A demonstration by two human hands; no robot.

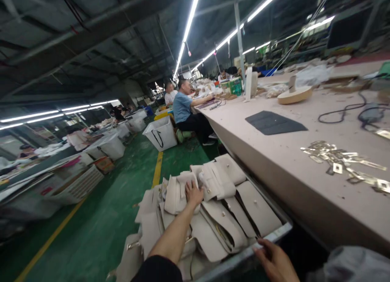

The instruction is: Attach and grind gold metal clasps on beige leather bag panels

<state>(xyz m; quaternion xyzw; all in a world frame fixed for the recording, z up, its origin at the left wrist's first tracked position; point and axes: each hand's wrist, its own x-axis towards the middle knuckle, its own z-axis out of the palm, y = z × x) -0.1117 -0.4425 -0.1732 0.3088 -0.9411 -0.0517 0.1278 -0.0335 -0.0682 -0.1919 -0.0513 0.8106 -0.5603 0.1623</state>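
A bin (278, 232) with a pale rim is heaped with beige flap bags (224, 223), several with small metal studs or clasps. My left hand (194, 194) lies on a bag near the middle of the heap, its fingers spread. At the bin's near right corner, my right hand (274, 257) has its fingers closed at the rim; part of this grip is hidden. Some bags lean over the bin's left side.
Along the right runs a long table (237, 132) bearing a dark flat panel (274, 123), gold metal pieces (344, 162), a tape roll (295, 95) and cables. A seated person (184, 107) works farther along it, near a white bin (161, 134). Green floor stretches left.
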